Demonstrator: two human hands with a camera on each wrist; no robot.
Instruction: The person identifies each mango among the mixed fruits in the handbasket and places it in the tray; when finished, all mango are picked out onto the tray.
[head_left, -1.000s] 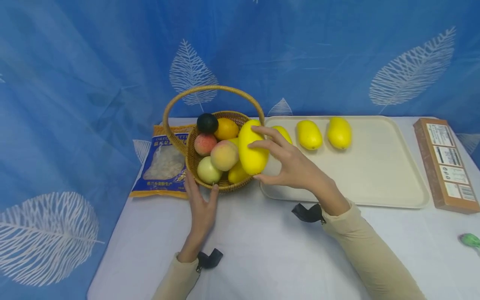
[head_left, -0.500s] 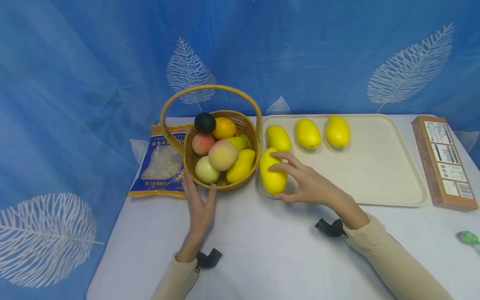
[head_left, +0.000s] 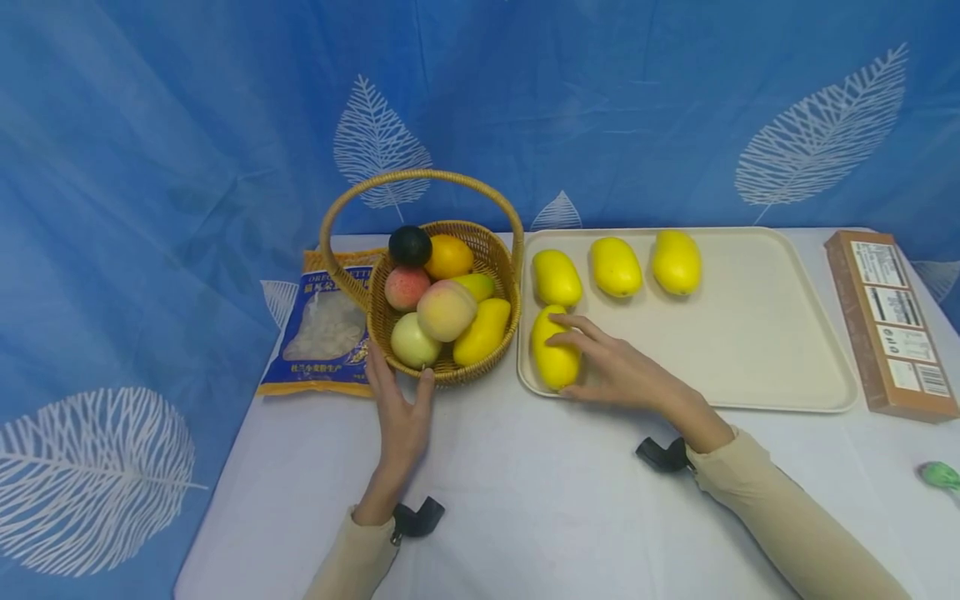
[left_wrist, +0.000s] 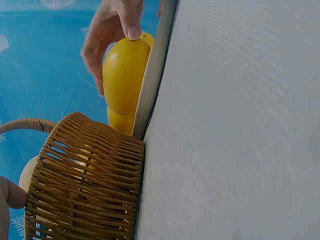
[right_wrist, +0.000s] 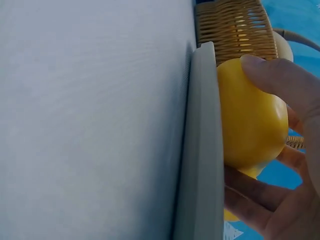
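A yellow mango [head_left: 555, 358] lies at the tray's front left corner, with my right hand [head_left: 618, 371] holding it between thumb and fingers. In the right wrist view the thumb lies on one side of this mango [right_wrist: 250, 117], and the fingers come round the other. My left hand [head_left: 401, 421] rests its spread, fairly straight fingers against the front of a wicker basket [head_left: 468, 377]. Its thumb touches the basket's rim in the left wrist view. Several fruits fill the basket, among them a peach [head_left: 447, 310], a green pear-like fruit [head_left: 415, 340] and another mango [head_left: 483, 332].
Along the back left of the cream tray [head_left: 750, 350] lie three more yellow mangoes [head_left: 615, 267]. A blue and yellow food bag [head_left: 322, 333] sits left of the basket. Right of the tray stands a brown box [head_left: 892, 325], with a small green object [head_left: 939, 475] nearer the front.
My right hand has carried the mango from over the basket rightward and down to the tray's front left, still holding it. The left hand stays at the basket.
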